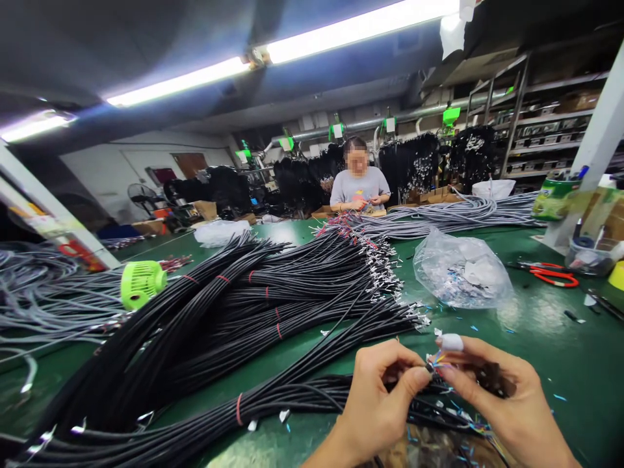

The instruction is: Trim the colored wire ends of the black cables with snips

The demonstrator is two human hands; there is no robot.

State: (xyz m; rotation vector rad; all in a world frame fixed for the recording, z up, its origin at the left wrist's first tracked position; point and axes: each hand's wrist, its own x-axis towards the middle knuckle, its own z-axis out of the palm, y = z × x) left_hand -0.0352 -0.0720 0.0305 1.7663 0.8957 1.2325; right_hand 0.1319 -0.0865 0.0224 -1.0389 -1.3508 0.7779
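My left hand (pixel 380 396) is closed in a pinch on the end of a black cable (pixel 312 393), where thin coloured wires (pixel 436 361) fan out. My right hand (pixel 502 400) is closed too, pinching those same wire tips from the right; a white guard covers one fingertip (pixel 451 342). Both hands meet low in the view over the green table (pixel 546 351). Big bundles of black cables (pixel 253 305), tied with red bands, lie spread to the left and behind my hands.
A clear plastic bag of small parts (pixel 461 270) lies beyond my right hand. Red-handled scissors (pixel 553 274) rest at the right. A green fan (pixel 141 283) sits left. Grey cables (pixel 439 218) lie at the far side, where another person (pixel 359 185) works.
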